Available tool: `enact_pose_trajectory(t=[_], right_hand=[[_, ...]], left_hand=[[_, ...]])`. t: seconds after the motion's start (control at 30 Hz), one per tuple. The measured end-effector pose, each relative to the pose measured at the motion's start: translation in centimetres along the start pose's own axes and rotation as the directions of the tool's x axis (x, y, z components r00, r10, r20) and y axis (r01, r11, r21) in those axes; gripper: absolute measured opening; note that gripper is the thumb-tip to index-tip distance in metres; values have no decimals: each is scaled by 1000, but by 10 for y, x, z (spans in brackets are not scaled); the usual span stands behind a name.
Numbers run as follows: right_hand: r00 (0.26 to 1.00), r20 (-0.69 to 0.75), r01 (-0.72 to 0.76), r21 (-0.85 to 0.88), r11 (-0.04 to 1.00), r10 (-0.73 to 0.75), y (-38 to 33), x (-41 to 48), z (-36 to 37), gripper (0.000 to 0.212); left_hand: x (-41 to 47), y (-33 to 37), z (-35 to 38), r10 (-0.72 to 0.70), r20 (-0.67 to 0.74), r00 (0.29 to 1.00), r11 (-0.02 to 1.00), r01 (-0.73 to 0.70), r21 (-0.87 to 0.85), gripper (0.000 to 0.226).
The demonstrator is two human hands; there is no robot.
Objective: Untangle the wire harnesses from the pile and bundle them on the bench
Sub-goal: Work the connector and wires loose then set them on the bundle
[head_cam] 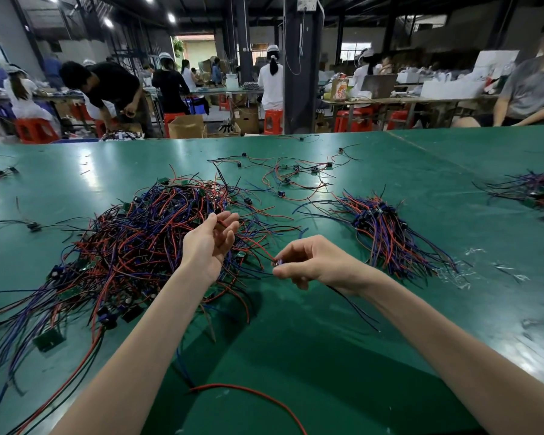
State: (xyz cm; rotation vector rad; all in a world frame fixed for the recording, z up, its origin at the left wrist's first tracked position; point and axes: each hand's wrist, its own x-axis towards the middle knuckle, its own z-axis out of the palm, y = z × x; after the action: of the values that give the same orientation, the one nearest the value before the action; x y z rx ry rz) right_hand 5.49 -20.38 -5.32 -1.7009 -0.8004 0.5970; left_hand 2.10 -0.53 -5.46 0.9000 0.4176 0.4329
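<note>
A big tangled pile (132, 246) of red, blue and black wire harnesses with small green boards lies on the green bench (296, 356), left of centre. My left hand (209, 243) is raised over the pile's right side and pinches a red wire end between thumb and fingers. My right hand (314, 262) hovers just right of the pile and pinches a small blue component on a harness (277, 263), whose black wire trails under my wrist. A gathered bundle (387, 233) of harnesses lies to the right.
Loose single harnesses (296, 177) are scattered at the bench's middle back. Another wire heap (537, 193) sits at the far right edge. A lone red wire (252, 397) curls near the front. Clear plastic scraps (471, 271) lie right of the bundle. People work at benches behind.
</note>
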Motion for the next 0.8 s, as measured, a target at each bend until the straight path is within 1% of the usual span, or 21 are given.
enact_pose_trajectory(t=[0.1,0.23,0.3,0.33,0.37,0.4,0.43,0.47,0.5,0.53,0.57,0.67,0.73,0.8], right_hand=[[987,-162,-5,13,1000,7,-10,7,-14,10],[910,-414,26,113,993,23,-31,25,-60,15],[845,-531,14,148,989,68,-38,35,-90,19],[799,-595,-13,135,991,91,-40,40,-106,20],[743,-661,-63,87,994,105,-39,45,-123,19],[681,-726,-151,-3,988,102,-36,50,-139,18],[624,-777,-279,-124,952,81,-31,54,-154,18],[580,-812,-422,-235,876,62,-24,57,-165,19],[552,-832,-541,-307,783,55,-17,57,-172,23],[542,-838,-615,-348,708,58,-9,57,-175,25],[541,-839,-650,-371,663,61,-1,56,-176,26],[527,-849,-695,-404,595,39,16,54,-172,27],[521,-854,-708,-429,561,4,20,54,-167,25],[522,-852,-728,-462,506,-26,23,54,-161,18]], left_hand=[[-1,1,2,-15,43,999,1000,14,10,29],[-4,-2,5,-57,116,992,998,53,35,44],[-6,-5,6,-52,130,990,997,45,57,48],[-6,-6,6,-47,134,990,997,39,64,47],[-6,-6,6,-43,134,990,997,34,68,43],[-6,-6,7,-40,133,990,997,31,71,38],[-6,-6,7,-38,132,991,997,28,74,32],[-7,-6,7,-36,130,991,997,26,79,29],[-7,-6,7,-37,128,991,996,25,89,26],[-8,-5,7,-38,126,991,995,25,101,25],[-9,-5,7,-38,124,991,993,24,112,23],[-11,-6,10,-24,113,993,989,6,150,17],[-13,-9,12,8,111,994,970,-34,239,19],[-16,-17,16,33,141,989,927,-84,365,18]])
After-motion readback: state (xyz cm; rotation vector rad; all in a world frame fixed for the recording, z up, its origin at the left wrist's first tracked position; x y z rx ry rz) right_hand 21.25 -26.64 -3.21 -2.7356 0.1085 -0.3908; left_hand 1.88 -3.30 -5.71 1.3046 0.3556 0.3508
